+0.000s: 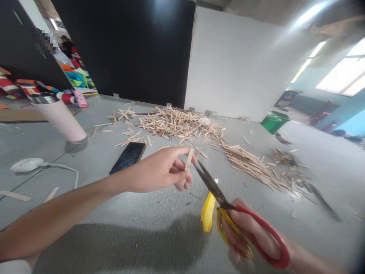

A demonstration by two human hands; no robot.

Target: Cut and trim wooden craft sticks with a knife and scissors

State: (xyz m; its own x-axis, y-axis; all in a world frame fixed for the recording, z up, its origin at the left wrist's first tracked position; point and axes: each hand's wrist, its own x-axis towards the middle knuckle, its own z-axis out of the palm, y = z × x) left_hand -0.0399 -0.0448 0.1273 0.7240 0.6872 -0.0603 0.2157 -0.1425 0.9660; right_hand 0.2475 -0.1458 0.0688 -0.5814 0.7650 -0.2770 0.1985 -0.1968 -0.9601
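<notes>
Between the thumb and fingers of my left hand (pixel 162 169) a flat wooden craft stick (pixel 189 159) is pinched, pointing up. My right hand (pixel 242 228) grips scissors (pixel 211 183) by their red and yellow handles. The dark blades are slightly parted, and their tips lie close to the right of the stick. Under the scissors a yellow utility knife (pixel 208 211) rests on the table. Behind my left wrist lies a black phone (pixel 128 156), partly covered by the forearm.
Across the grey table (pixel 159 217) is a heap of cut stick pieces (pixel 176 123), with a bundle of long sticks (pixel 253 165) to its right. A pink tumbler (pixel 61 118) and a white cabled device (pixel 27 164) stand left. Black and white panels (pixel 228 64) border the back.
</notes>
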